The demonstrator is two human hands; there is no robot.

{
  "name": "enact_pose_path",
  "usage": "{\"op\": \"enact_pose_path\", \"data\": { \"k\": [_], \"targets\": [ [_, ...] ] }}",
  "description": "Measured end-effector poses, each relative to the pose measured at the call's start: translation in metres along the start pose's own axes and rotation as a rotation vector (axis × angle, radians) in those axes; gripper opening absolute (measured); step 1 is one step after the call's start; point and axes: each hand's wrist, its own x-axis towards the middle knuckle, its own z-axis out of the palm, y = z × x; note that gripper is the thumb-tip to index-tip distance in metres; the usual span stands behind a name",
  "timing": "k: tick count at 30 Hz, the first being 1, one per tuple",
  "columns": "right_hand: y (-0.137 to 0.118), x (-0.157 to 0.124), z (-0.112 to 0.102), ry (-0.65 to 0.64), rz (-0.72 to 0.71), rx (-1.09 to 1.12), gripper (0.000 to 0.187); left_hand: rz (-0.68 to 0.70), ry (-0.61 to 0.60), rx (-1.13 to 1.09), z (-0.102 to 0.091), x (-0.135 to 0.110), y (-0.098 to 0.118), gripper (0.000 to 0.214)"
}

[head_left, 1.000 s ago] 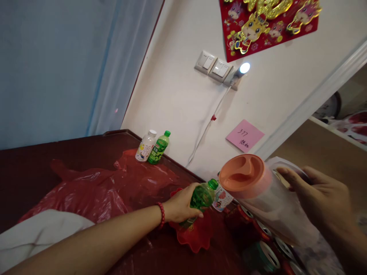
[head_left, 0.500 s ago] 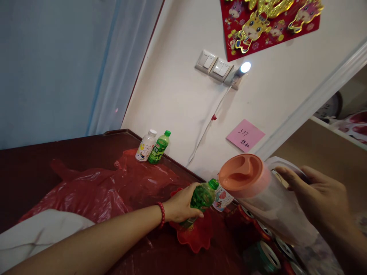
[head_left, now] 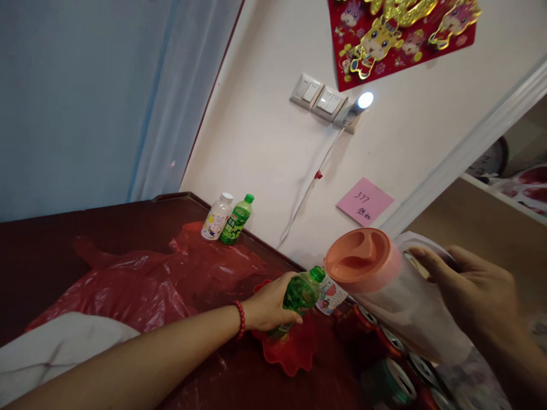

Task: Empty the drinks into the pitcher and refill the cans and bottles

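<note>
My left hand (head_left: 268, 307) is wrapped round a green drink bottle (head_left: 301, 293) that stands on a red scalloped plate (head_left: 290, 347) on the dark red table (head_left: 106, 228). My right hand (head_left: 474, 296) grips the handle side of a clear plastic pitcher (head_left: 397, 302) with a salmon-pink lid (head_left: 358, 261), held tilted above the table's right end. A small bottle with a pink label (head_left: 330, 296) stands just behind the green one.
A red plastic sheet (head_left: 141, 279) lies crumpled over the table, with white cloth (head_left: 55, 353) at the lower left. A white bottle (head_left: 217, 216) and a second green bottle (head_left: 237, 219) stand by the wall. Round tins (head_left: 397, 381) lie under the pitcher. A pink note (head_left: 364, 200) is stuck on the wall.
</note>
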Motion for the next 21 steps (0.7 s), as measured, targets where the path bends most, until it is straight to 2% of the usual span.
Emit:
{"op": "enact_pose_path", "data": {
  "k": [9,21],
  "targets": [
    [-0.0015,0.0012,0.0019,-0.001,-0.001,0.003,0.068,-0.022,-0.009,-0.002,-0.0023,-0.0004,0.0071,0.082],
    [-0.0011,0.0028,0.0003,0.005,-0.024,-0.014,0.069,-0.023,-0.006,0.003,-0.0023,0.0002,0.0045,0.082]
  ]
}}
